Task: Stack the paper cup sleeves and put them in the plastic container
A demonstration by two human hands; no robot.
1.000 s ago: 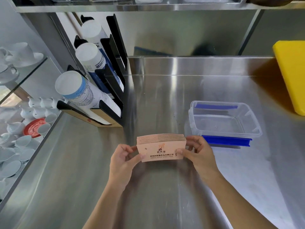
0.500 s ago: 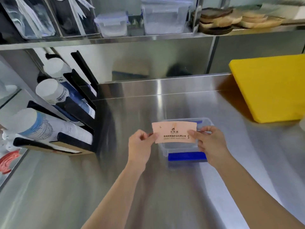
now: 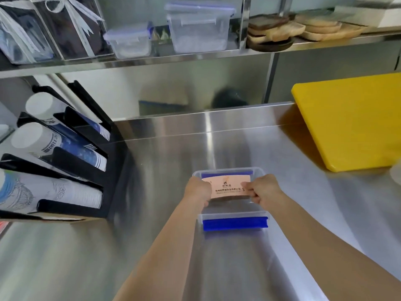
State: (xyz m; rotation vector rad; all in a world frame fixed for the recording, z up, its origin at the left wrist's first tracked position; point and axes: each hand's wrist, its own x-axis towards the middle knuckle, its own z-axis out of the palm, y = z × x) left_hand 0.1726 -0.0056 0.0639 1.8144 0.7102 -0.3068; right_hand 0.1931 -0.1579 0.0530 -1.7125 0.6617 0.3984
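Note:
A stack of pink paper cup sleeves [image 3: 227, 186] with dark print is held between both hands over the open clear plastic container [image 3: 233, 215], which has blue clips on its near and far rims. My left hand [image 3: 197, 191] grips the stack's left end, and my right hand [image 3: 262, 189] grips its right end. The stack sits low between the container's walls, toward the far side. Whether its lower edge touches the container's floor is hidden from view.
A black rack of lying paper cup stacks [image 3: 54, 166] lines the left side of the steel counter [image 3: 152, 246]. A yellow cutting board [image 3: 351, 122] lies at the right. The shelf above carries lidded plastic boxes [image 3: 199, 27] and wooden boards [image 3: 293, 29].
Both hands have carried the stack of sleeves from the counter's middle forward and down into the container. My view has shifted so the container now lies directly ahead.

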